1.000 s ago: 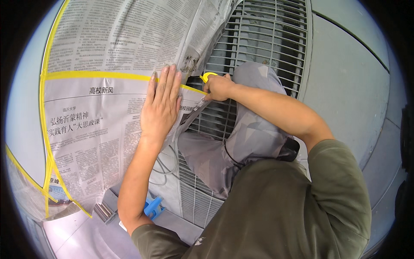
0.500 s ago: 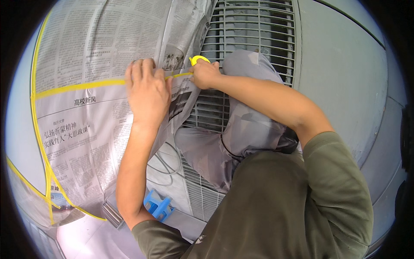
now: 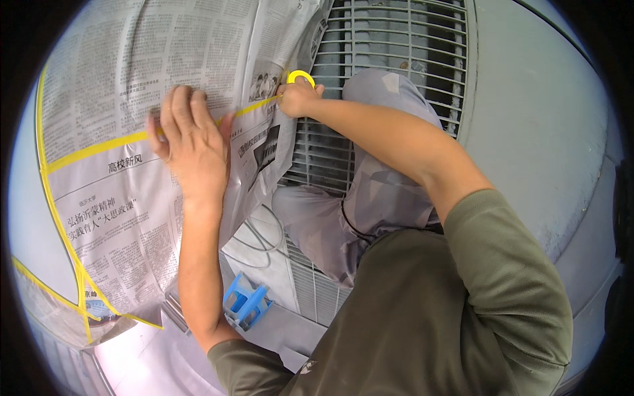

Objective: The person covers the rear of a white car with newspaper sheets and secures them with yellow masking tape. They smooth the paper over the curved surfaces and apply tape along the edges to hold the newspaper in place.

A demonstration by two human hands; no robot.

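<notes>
The yellow tape roll [image 3: 299, 73] sits at the right end of the tape strip [image 3: 99, 150], the fingers of the right hand [image 3: 299, 99] closed around it. Over the last second that end of the strip has swung from a downward slope to an upward one, its line now passing just under a printed photo. The left hand [image 3: 198, 150] has slid leftward along the strip; its fingers, flat and straight then, are bent and spread now, grasping nothing. To my eye, that means the strip's middle is being steadied while the roll governs its angle. Newspaper [image 3: 185, 53] lies above and below the strip, apparently meeting along it. Beyond its right end is a metal grating [image 3: 370, 33]; well below it, near the left forearm, stands a blue plastic object [image 3: 246, 305].
</notes>
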